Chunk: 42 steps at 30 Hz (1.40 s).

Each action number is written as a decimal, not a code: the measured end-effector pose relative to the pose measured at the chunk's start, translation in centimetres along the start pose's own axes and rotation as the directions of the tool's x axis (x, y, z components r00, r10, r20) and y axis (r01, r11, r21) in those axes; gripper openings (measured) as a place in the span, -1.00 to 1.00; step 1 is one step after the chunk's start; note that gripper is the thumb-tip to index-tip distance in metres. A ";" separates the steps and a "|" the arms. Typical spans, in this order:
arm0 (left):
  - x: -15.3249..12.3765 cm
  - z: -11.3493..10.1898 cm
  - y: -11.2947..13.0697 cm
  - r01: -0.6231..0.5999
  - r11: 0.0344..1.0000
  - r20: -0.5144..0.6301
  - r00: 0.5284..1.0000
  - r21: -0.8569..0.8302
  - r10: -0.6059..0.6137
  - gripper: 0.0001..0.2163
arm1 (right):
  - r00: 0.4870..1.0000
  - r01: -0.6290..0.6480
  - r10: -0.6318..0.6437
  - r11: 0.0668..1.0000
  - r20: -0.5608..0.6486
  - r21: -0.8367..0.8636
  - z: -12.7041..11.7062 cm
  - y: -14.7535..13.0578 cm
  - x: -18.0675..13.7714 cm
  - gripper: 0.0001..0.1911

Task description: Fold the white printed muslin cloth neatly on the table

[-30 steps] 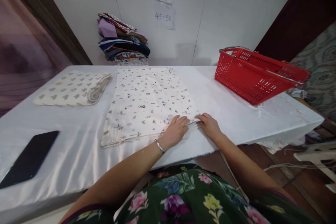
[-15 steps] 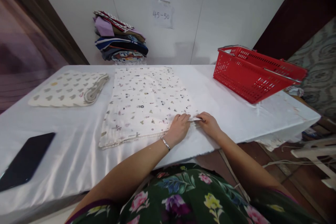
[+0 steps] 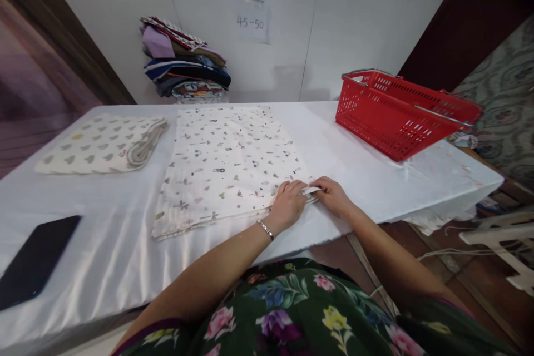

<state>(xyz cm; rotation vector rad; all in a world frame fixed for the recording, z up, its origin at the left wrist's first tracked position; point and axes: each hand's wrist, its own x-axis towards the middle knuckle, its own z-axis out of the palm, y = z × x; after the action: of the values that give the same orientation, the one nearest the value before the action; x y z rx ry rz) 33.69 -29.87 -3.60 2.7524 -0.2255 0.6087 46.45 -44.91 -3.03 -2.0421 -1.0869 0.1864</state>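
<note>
A thin white cloth (image 3: 225,161) printed with small plants and figures lies flat in layers on the white-covered table (image 3: 112,233). My left hand (image 3: 291,200), with a bracelet on its wrist, rests on the cloth's near right corner, its fingers curled over the edge. Just beside it, my right hand (image 3: 331,196) pinches the tip of that corner between thumb and fingers. The corner's layers are lifted and slightly parted between the two hands. My fingertips partly hide the edge.
A folded cream blanket (image 3: 100,144) with grey motifs lies at the left, a black phone (image 3: 37,261) in front of it. Against the wall stands a pile of folded clothes (image 3: 187,61). A red basket (image 3: 400,117) sits at the right, with a white stool (image 3: 500,239) beyond the table.
The corner layers between my hands are now turned up and more parted. Both hands stay at the same corner. The whole view has shifted slightly.
</note>
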 end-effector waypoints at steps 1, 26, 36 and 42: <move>0.0 -0.1 0.0 0.003 1.000 -0.003 1.000 0.001 -0.003 -0.83 | 1.000 -0.028 0.027 0.999 0.006 0.028 -0.1 0.0 0.0 -0.78; 1.1 1.2 1.2 0.105 0.991 -0.027 0.994 -0.079 -0.108 -0.84 | 0.953 -0.302 0.285 0.891 0.101 0.338 -1.6 0.1 -1.9 -0.68; 0.8 0.7 1.1 0.006 1.000 -0.004 1.000 -0.001 -0.006 -0.85 | 0.926 -0.373 0.376 0.911 0.020 0.175 -1.1 0.0 -2.4 -0.80; 0.8 0.7 1.0 0.015 1.000 -0.001 1.000 -0.012 -0.015 -0.82 | 0.964 -0.266 0.266 0.962 -0.009 -0.057 -0.7 -1.3 -2.3 -0.84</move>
<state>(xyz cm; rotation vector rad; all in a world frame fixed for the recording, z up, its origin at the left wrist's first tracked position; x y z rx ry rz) 34.46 -31.09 -3.59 2.7394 -0.2081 0.6028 44.56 -46.62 -2.15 -2.2359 -0.8208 0.2925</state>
